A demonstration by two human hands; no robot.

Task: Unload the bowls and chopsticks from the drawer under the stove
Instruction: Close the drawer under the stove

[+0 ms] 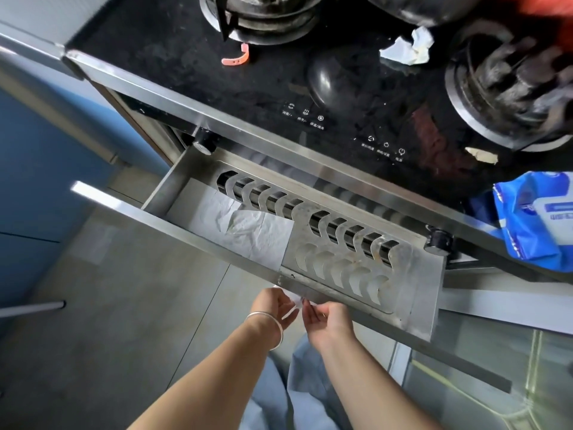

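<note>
The steel drawer (217, 243) under the stove is pulled out. Inside lie a slotted metal plate (350, 262) and a crumpled white paper sheet (248, 234). No bowls or chopsticks show in it. Just below the drawer's front edge, my left hand (273, 307), with a silver bangle on its wrist, and my right hand (327, 319) meet. Both pinch a small white scrap (295, 301) between their fingertips.
The black glass stove top (279, 88) carries two burners (508, 88), a pink hook-shaped piece (237, 58), crumpled tissue (409, 46) and a touch panel. A blue wipes pack (533, 218) lies at the right. Two knobs (204, 144) sit above the drawer. Grey floor tiles lie below.
</note>
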